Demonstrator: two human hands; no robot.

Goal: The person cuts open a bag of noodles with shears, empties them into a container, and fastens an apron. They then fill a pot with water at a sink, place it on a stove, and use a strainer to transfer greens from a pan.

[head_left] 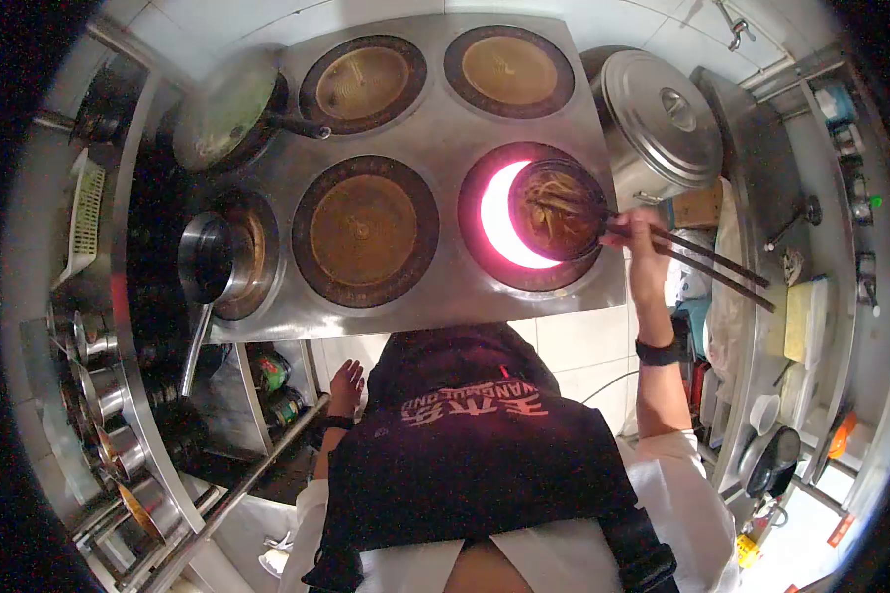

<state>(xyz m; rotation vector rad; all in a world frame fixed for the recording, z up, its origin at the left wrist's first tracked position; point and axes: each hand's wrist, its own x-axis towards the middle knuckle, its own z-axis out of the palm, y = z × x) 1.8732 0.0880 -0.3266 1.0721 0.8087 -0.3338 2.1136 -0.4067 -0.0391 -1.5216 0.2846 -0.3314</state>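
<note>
Right hand (pixel 646 252) gripping chopsticks (pixel 722 262), tips in pot (pixel 517 198) (contents blurred)

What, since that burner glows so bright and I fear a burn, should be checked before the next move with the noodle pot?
1. Grip: the right hand is closed on the long dark chopsticks: ok.
2. Tips: they are inside the small round dark pot of noodles: ok.
3. Centring: the pot sits toward the right of the glowing pink-red burner, leaving a bare crescent of glow: not ok.
4. Spare hand: the left hand is empty, low below the steel counter: ok.
5. Clearance: the large lidded steel stockpot stands apart from the right forearm: ok.
6. Noodles cooked through: cannot tell.
</note>
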